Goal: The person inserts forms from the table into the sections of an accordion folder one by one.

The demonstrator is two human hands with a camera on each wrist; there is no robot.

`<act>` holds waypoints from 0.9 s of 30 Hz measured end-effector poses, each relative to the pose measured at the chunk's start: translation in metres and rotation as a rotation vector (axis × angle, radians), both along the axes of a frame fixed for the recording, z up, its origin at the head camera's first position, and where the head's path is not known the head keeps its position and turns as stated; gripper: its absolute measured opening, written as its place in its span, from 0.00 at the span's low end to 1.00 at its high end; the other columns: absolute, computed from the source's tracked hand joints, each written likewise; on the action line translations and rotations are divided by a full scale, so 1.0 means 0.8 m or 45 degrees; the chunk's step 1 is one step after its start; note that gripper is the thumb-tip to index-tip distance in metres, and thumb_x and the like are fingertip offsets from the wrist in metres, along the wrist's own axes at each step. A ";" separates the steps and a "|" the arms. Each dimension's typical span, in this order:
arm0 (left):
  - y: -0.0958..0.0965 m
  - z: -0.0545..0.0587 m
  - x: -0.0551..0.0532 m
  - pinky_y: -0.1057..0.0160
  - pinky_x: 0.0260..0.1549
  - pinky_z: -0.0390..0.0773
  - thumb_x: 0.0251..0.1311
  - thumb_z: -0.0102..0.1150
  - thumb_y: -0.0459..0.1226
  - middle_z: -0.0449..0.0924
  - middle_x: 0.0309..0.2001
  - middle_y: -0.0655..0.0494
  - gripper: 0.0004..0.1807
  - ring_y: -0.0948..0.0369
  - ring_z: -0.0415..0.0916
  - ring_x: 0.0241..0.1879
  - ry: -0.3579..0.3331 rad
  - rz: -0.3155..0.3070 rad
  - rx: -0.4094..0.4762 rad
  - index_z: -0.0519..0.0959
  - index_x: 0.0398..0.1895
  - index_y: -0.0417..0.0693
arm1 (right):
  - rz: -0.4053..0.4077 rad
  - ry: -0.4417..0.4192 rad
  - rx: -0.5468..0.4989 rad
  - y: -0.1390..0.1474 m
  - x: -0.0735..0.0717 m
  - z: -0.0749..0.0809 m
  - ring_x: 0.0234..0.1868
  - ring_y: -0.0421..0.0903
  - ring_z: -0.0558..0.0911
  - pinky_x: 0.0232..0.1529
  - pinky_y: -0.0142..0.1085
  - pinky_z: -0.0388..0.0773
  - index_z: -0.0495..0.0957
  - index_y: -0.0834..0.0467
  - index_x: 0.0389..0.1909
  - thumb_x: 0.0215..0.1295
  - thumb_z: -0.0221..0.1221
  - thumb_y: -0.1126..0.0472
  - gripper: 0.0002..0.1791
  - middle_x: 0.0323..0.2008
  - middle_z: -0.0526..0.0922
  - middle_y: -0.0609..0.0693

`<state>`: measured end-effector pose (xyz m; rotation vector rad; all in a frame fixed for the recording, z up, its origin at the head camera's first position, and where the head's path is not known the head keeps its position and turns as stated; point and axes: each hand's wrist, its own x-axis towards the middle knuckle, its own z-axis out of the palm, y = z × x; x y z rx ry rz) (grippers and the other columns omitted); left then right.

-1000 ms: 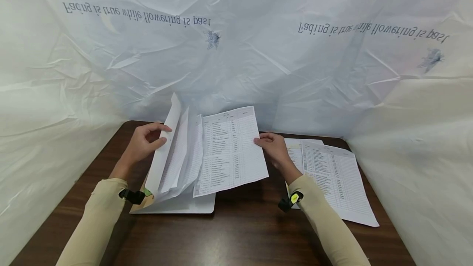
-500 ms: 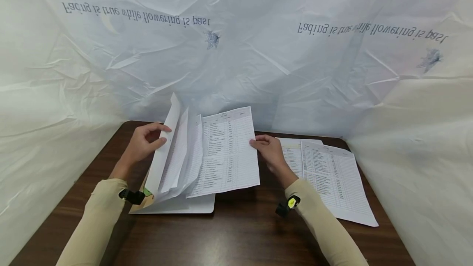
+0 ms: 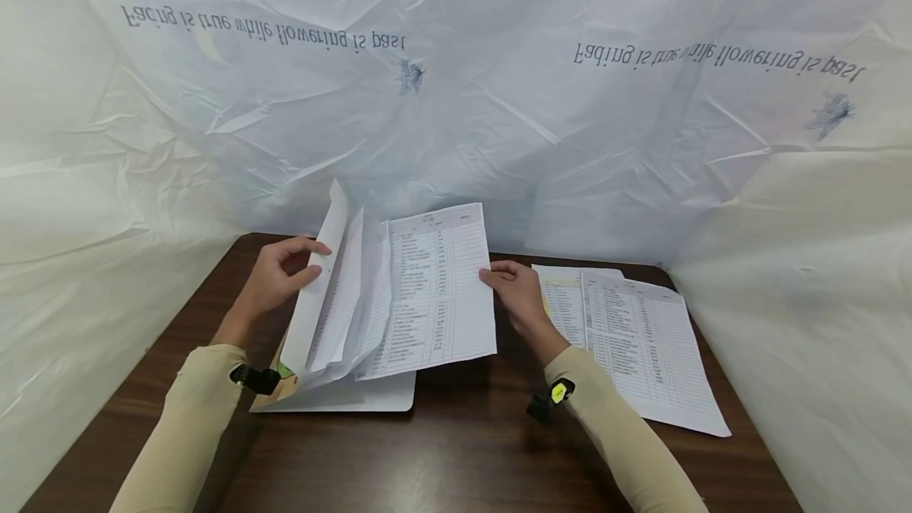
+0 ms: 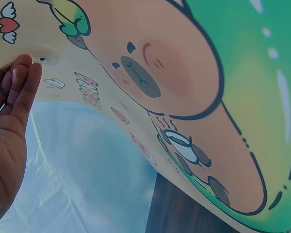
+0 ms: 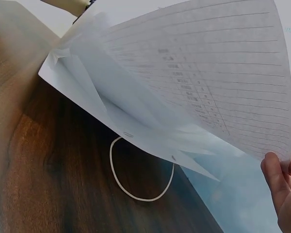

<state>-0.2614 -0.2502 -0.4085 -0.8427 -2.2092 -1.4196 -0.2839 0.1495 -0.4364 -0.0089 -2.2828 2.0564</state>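
One printed sheet (image 3: 438, 291), mid-frame, is pinched by the fingers (image 3: 507, 267) of your right hand (image 3: 526, 297) while your left hand (image 3: 279, 274) pinches the folder cover (image 3: 310, 311) left of centre, likely loading or unloading, so next probably slide the sheet straight.

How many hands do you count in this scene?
2: the left hand, holding the folder's cover, and the right hand, holding a sheet by its edge. No others show.

The folder cover (image 4: 150, 92) is printed with a tan cartoon animal (image 4: 179, 53) amid green and yellow. The white sheet (image 3: 442, 287) is ruled with fine lines and columns of dark print. The table (image 3: 463, 438) is grained in dark brown.
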 end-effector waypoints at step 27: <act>-0.011 -0.015 -0.009 0.70 0.23 0.72 0.58 0.61 0.21 0.82 0.42 0.41 0.15 0.61 0.71 0.28 -0.006 0.037 -0.014 0.84 0.48 0.35 | 0.081 -0.034 -0.033 -0.019 0.009 -0.004 0.34 0.41 0.85 0.40 0.42 0.81 0.84 0.65 0.49 0.66 0.67 0.64 0.13 0.40 0.89 0.58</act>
